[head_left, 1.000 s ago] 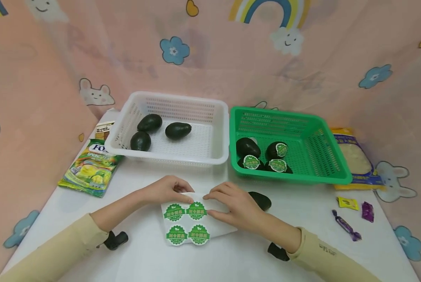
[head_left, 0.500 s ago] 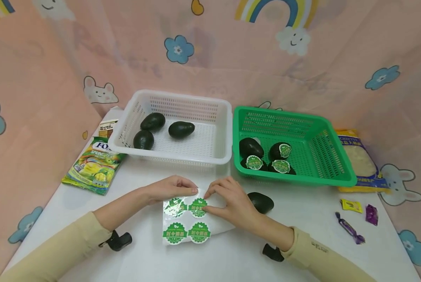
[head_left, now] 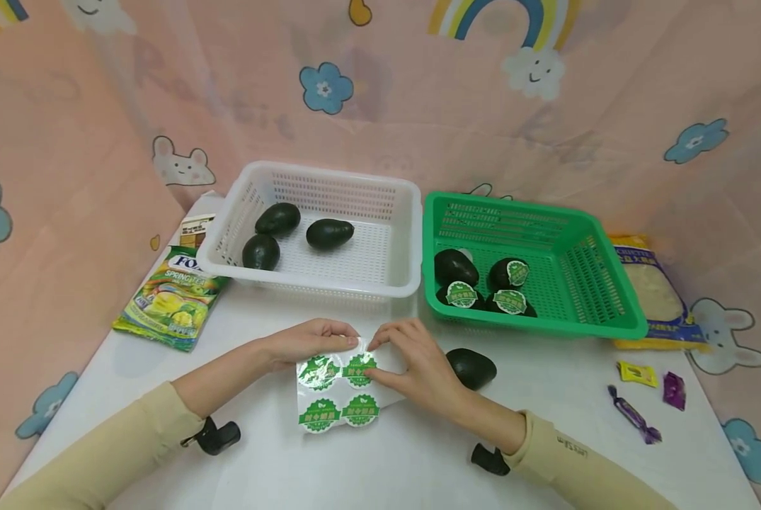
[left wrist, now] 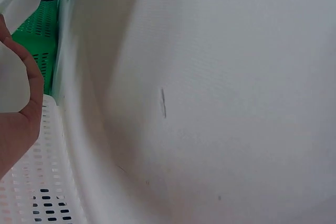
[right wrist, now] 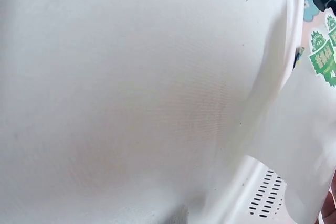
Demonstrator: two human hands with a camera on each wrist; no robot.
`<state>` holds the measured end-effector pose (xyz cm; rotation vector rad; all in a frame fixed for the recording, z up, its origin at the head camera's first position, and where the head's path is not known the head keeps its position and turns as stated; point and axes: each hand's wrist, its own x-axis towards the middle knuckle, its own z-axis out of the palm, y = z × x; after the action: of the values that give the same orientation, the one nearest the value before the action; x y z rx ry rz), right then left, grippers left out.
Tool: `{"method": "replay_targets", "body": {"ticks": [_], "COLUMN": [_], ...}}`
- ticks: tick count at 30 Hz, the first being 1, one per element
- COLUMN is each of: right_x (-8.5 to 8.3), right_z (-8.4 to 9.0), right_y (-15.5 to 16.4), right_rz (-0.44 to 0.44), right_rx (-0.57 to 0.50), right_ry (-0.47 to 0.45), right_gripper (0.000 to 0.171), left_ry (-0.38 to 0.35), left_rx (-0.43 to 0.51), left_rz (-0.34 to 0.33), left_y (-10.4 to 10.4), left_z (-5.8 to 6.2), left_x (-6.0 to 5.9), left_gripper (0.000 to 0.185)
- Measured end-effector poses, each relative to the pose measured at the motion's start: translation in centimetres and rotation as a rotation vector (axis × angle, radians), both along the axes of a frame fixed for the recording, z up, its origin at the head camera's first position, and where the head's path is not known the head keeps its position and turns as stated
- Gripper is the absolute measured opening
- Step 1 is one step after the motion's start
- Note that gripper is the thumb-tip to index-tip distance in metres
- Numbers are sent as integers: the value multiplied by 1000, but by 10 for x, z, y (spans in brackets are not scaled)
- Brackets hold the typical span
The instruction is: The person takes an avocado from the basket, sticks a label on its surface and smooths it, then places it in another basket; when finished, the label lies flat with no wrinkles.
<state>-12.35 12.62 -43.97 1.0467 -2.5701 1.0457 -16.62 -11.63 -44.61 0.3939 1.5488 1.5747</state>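
A white sheet of round green stickers [head_left: 319,415] is held up in front of me, over the table. My left hand [head_left: 306,341] pinches its upper left edge, thumb on top. At its right side is my right hand [head_left: 420,365], index finger and thumb curled at the upper right sticker [head_left: 358,363]; whether that sticker's edge has lifted is too small to tell. In the right wrist view the sheet [right wrist: 299,124] hides most of the fingers. A dark avocado [head_left: 472,368] lies on the table just behind my right hand.
A white basket [head_left: 380,280] holds three avocados. Right of it, a green basket [head_left: 584,322] contains several, some with stickers. A FOX'S candy bag [head_left: 170,301] lies at left, a yellow-blue bag [head_left: 650,290] and small wrapped candies [head_left: 635,414] at right.
The sheet has been raised and tilted, its lower edge moving up. My left hand now grips the edge more closely, and the right thumb has moved left onto the upper right sticker.
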Motion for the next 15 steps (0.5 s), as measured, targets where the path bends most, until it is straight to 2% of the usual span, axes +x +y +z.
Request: {"method": "replay_targets", "body": {"ticks": [8,15], "right_x": [1,0], "right_z": [2,1], "right_y": [-1,-2], "right_rz": [-22,-1], "right_rx": [3,-15], "right_ry": [-65,-106], "right_gripper": [32,29], "left_ry": [-8,0], "left_rx": [13,0], "left_rz": [-2,-17], "left_y": [-1,0], "left_z": [-4,-5], "left_x": [-1,-2], "left_gripper": [34,38]}}
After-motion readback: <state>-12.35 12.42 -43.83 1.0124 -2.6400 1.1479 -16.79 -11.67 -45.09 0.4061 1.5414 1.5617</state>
